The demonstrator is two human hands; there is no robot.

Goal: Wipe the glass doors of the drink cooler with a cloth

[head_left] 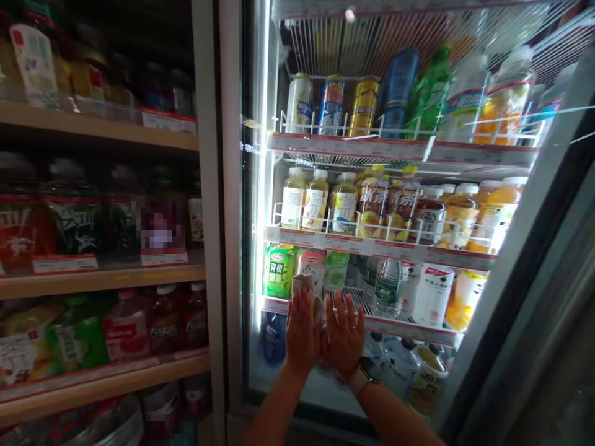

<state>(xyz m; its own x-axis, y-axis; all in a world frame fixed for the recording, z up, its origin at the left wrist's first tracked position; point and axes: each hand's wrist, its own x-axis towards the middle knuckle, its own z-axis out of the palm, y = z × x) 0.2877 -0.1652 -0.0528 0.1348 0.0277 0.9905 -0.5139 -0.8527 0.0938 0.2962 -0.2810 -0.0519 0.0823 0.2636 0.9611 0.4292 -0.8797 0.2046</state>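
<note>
Both palms lie flat against the glass door (297, 387) of a lit drinks fridge, low and near its middle. Beneath the fingers of my left hand (301, 334) is a crumpled, pale brown cloth (304, 283), pressed to the glass; its edge shows above the fingertips and between the hands. My right hand (344, 334) rests close beside it, fingers stretched and slightly spread. A watch (369, 370) is on the right wrist. Behind the glass, nearest the hands, stand a green tea bottle (279, 271) and a clear water bottle (387, 286).
Wire-fronted fridge shelves hold cans (364, 106), tea bottles (316, 199) and juice bottles (502, 207). A grey upright frame (231, 204) separates the fridge from wooden shelves (171, 272) of bottled drinks at left. The door's dark edge (515, 272) slants along the right.
</note>
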